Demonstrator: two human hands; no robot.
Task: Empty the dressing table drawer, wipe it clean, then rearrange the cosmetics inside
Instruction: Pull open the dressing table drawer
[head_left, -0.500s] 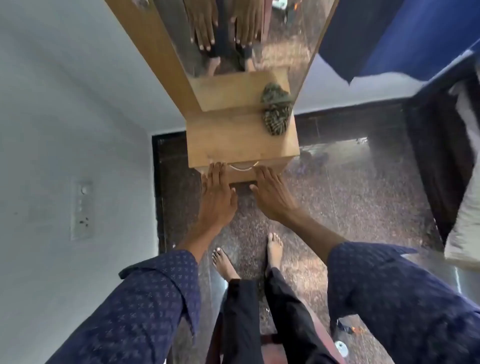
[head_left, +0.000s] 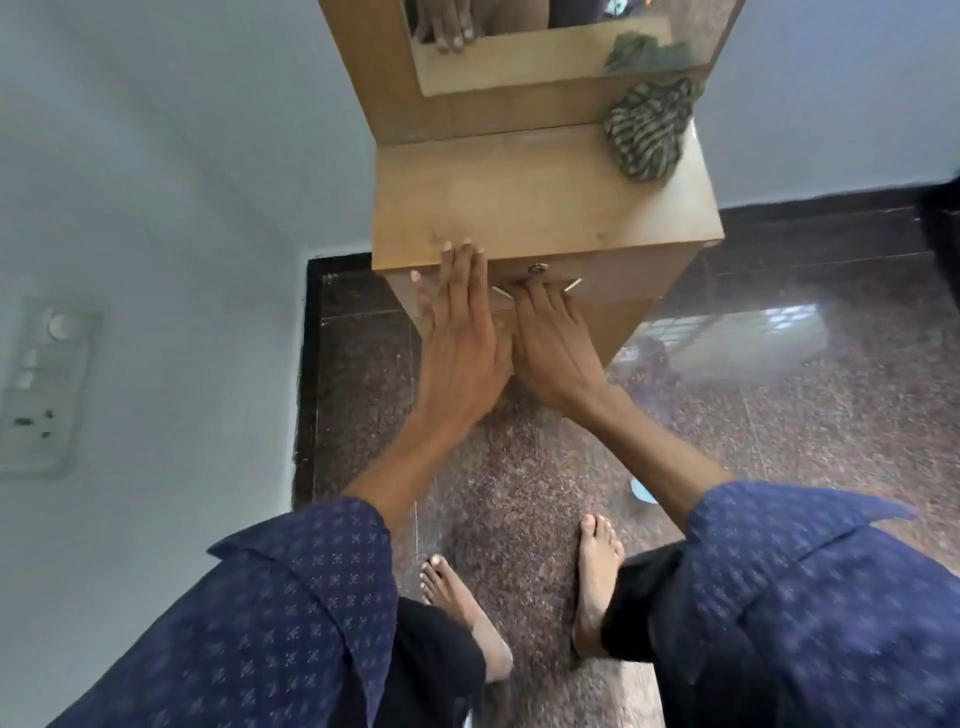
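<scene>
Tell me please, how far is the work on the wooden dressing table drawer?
Nothing looks done: the light wooden drawer front sits closed, no cosmetics show. In hand: the right hand has fingers at the metal drawer handle; the left hand lies flat against the tabletop edge. Left: emptying, wiping, perhaps with the striped cloth, rearranging.

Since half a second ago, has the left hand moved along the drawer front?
Yes. The left hand has slid up: its fingertips now overlap the tabletop edge, previously below it.

One dressing table (head_left: 545, 202), one drawer (head_left: 613, 293), one cloth (head_left: 649, 127), one mirror (head_left: 545, 47), two hands: left hand (head_left: 460, 358), right hand (head_left: 558, 353).
</scene>
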